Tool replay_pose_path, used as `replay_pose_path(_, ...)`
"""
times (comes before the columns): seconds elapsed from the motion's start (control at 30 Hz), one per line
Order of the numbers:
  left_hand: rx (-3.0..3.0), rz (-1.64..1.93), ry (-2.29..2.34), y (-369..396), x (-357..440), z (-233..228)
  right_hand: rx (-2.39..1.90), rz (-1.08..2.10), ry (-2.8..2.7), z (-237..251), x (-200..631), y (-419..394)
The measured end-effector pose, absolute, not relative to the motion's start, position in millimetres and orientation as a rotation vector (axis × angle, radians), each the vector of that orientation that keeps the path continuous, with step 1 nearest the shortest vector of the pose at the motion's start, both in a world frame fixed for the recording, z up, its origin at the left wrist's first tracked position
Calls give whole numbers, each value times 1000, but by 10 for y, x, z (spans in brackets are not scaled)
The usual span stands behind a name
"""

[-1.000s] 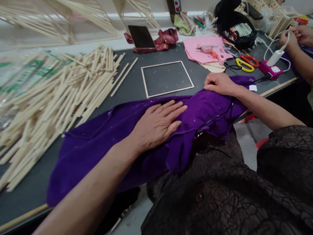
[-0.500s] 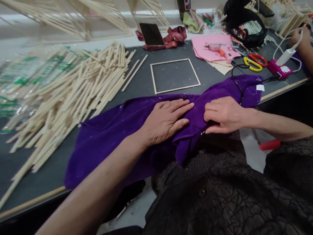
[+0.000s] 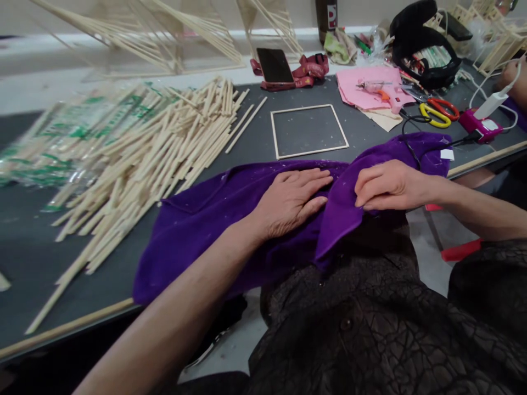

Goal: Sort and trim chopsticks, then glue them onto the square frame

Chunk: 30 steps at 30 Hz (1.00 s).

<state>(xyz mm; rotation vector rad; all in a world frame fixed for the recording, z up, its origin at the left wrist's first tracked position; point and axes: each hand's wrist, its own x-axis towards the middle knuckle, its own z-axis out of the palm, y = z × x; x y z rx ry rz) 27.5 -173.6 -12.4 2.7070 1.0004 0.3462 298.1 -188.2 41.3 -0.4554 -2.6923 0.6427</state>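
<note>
With my left hand [image 3: 290,200] flat, thumb spread, I should press the purple cloth [image 3: 193,230] beneath firmly while my right hand [image 3: 381,186] pinches its edge between fingers.

purple cloth [image 3: 197,230] | pale specks scattered over it | rumpled, lying lengthwise along the table's [image 3: 33,258] near edge | flap raised mid-length | shadowed lower side probably overhanging
</note>
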Motion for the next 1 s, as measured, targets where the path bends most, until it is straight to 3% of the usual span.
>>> replay_pose_path(0.17, 2738, 324, 1002, -1716, 268, -105, -455, 1143, -2569, 531, 3192, -1792)
replay_pose_path(0.3, 2741, 328, 1030, -1671, 237, -108, -476, 1323, -2709, 497, 3206, -1769)
replay_pose_path(0.63, 2792, 319, 1029, -1632, 205, -147, -719, 756, -3125, 536, 2868, -1931)
replay_pose_path(0.83, 2823, 320, 1033, -1626, 206, -166, -566, 881, -2844, 685, 2748, -1830)
replay_pose_path(1.0, 2817, 515, 981, -1655, 194, -96, -740, 894, -2363, 824, 2353, -1416)
